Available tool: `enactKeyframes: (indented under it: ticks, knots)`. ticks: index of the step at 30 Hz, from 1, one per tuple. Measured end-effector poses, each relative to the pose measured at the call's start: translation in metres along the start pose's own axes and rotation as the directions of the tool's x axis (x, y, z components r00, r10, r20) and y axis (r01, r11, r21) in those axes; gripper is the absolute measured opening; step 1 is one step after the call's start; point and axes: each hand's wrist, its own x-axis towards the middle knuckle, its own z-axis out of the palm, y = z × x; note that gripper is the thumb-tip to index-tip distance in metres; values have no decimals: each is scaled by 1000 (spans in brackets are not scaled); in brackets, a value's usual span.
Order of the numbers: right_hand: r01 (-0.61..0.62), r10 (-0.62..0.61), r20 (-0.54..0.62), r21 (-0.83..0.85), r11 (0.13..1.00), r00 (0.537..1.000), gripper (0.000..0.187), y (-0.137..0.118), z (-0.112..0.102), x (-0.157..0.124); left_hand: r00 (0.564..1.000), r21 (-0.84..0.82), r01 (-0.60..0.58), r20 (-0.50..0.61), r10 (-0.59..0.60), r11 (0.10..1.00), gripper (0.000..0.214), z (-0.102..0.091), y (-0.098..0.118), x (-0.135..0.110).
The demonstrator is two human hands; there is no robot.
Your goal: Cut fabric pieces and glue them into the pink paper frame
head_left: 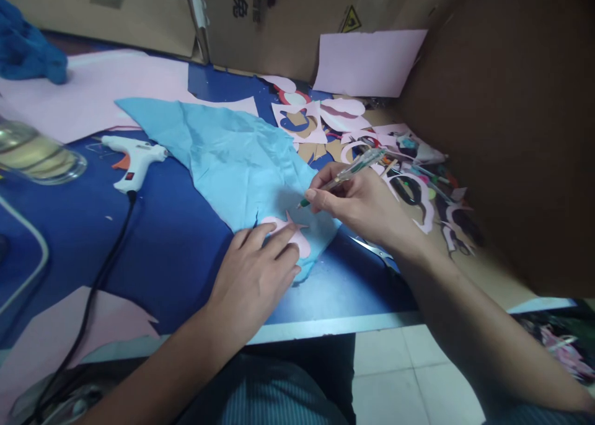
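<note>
Two hands: left [251, 285] pins pink cutout [300, 242], right [357, 205] holds pen [348, 174].

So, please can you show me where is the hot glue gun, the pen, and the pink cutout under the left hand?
Hot glue gun [132, 157]: head view, on its white body.
Pen [353, 172]: head view, on its clear barrel.
Pink cutout [300, 242]: head view, on its uncovered rounded edge.

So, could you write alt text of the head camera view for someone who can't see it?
A person's left hand presses a pink paper cut-out onto a light blue cloth, while the right hand holds a pen with its tip near the cut-out. A hot glue gun lies on the blue table, with paper scraps beyond.
</note>
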Motion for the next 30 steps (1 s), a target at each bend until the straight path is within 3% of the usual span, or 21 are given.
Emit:
enactKeyframes:
  ticks: [9,15,23,30]
  knots:
    - [-87,93,-74,77,993,993,29,8,-13,-35,999,14,-27,34,27,1000,27,-8,1,3]
    - [-90,97,-151,52,995,984,23,23,-13,-68,996,50,-33,87,29,998,26,-12,0,4]
    - [-50,59,-102,89,995,993,21,51,5,-96,993,86,-62,106,52,994,31,-16,-1,2]
    - [3,-2,16,-66,998,1000,23,57,3,-98,985,98,-64,168,47,993,33,-17,-2,2]
